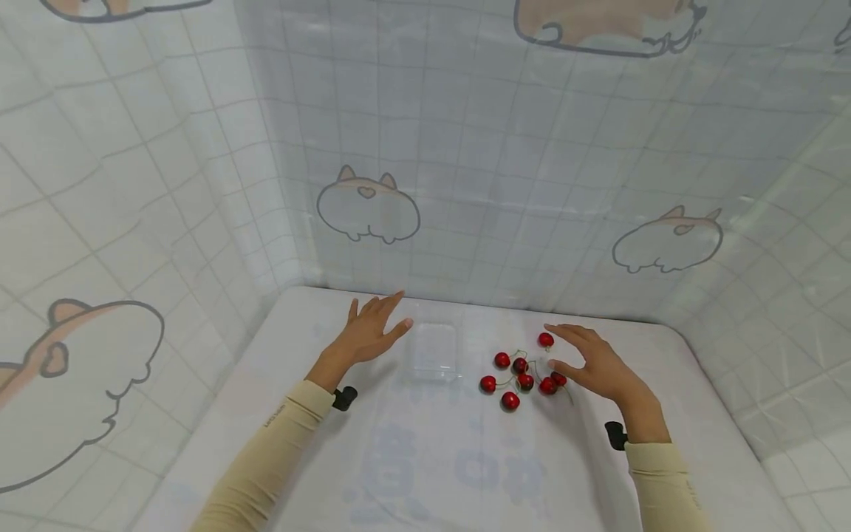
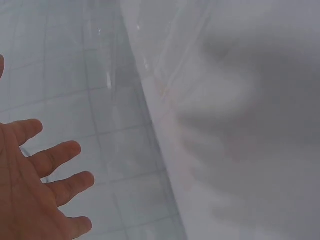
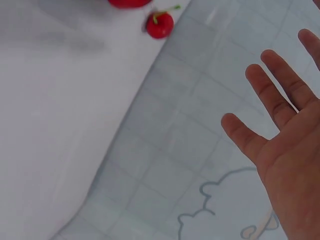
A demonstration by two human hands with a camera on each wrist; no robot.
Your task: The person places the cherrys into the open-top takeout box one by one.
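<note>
Several red cherries (image 1: 520,371) with green stems lie in a loose cluster on the white table (image 1: 432,458). A clear plastic container (image 1: 433,352) sits just left of them. My left hand (image 1: 372,329) hovers open beside the container's left edge, fingers spread, holding nothing. My right hand (image 1: 588,358) hovers open just right of the cherries, its thumb close to the nearest one. In the left wrist view the spread fingers (image 2: 52,157) are empty. The right wrist view shows straight fingers (image 3: 280,95) and one cherry (image 3: 160,25) at the top.
Plastic sheet walls (image 1: 499,162) printed with a grid and cartoon animals enclose the table at the back and both sides. Faint blue print shows on the table surface toward the front (image 1: 459,473).
</note>
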